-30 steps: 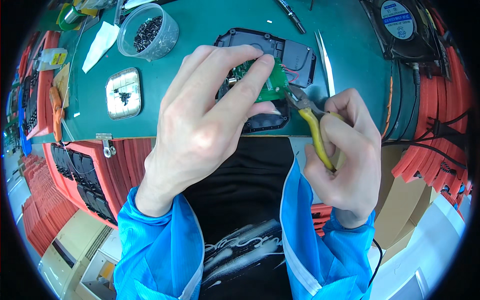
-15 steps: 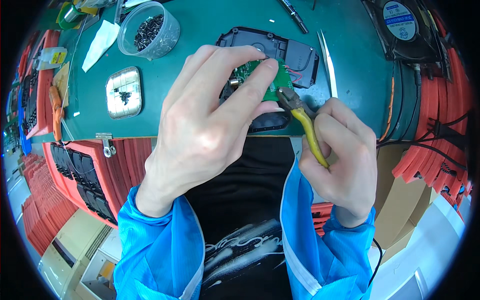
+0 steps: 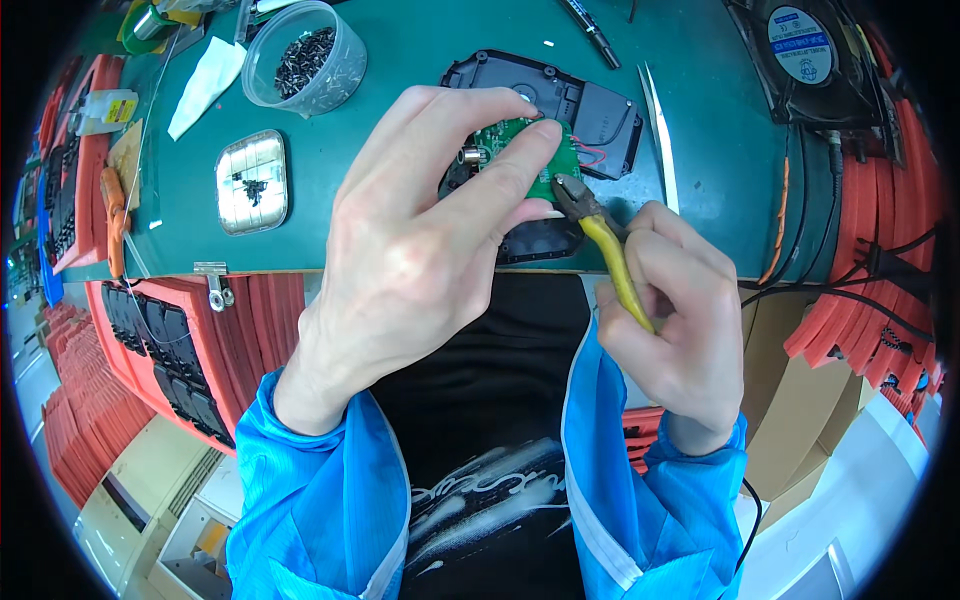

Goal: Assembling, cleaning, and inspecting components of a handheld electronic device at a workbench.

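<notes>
My left hand [image 3: 410, 230] is closed on a green circuit board [image 3: 566, 165], its fingers over the top and its thumb along the near edge. In my right hand [image 3: 680, 320] is a pair of yellow-handled cutting pliers [image 3: 622, 268]. Their dark jaws meet the board's near right edge; whether they bite on anything there is too small to tell. A black plastic housing [image 3: 520, 75] lies beneath the board, partly covered by my left hand. Thin red wires [image 3: 592, 152] run from under the board toward the housing's right part.
Tweezers [image 3: 660, 140] and a black marker [image 3: 590, 35] lie beyond the housing. At left are a tub of small screws [image 3: 330, 85] and a metal tray [image 3: 270, 210] with tiny black parts. A fan [image 3: 800, 60] stands at far right; a clip [image 3: 215, 285] grips the table edge.
The view has shifted slightly, so things on the table sit a little further right. My right hand and the pliers' handle have turned slightly left; both hands keep their holds.
</notes>
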{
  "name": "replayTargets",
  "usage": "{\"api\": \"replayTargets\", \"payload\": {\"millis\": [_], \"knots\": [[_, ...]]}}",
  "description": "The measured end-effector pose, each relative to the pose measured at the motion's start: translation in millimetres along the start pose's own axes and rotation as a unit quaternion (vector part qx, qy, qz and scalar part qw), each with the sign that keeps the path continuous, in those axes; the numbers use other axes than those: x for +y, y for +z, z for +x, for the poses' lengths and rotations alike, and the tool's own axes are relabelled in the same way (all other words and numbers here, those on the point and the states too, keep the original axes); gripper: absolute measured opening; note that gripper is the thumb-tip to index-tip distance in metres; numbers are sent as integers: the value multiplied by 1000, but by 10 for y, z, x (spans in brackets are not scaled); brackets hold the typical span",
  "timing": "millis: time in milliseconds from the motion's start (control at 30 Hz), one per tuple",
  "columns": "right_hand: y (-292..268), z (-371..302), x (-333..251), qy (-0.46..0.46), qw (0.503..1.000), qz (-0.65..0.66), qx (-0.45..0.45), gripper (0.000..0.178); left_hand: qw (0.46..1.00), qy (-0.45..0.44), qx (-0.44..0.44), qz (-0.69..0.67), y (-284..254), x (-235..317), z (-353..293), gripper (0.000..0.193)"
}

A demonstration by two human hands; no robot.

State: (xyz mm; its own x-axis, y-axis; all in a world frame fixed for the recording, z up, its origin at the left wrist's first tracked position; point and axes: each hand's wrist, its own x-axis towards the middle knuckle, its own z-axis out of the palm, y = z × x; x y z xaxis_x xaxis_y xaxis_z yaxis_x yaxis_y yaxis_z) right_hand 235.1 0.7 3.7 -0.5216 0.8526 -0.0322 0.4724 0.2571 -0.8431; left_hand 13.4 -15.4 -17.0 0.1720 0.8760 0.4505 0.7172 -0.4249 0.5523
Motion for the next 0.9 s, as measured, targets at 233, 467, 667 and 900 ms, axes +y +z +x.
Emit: {"api": "replayTargets", "payload": {"millis": [233,467,667,900], "knots": [[169,-6,-49,-56,986,-136,82,28,1000,-7,9,7,33,-2,-6,53],[9,18,-13,-1,1000,-12,-17,26,1000,2,9,4,30,-17,1,58],[218,10,-42,-49,987,-127,83,28,1000,-4,14,7,43,-28,-5,58],[89,11,-39,-1,1000,-16,23,28,1000,0,17,5,0,-17,6,59]]}}
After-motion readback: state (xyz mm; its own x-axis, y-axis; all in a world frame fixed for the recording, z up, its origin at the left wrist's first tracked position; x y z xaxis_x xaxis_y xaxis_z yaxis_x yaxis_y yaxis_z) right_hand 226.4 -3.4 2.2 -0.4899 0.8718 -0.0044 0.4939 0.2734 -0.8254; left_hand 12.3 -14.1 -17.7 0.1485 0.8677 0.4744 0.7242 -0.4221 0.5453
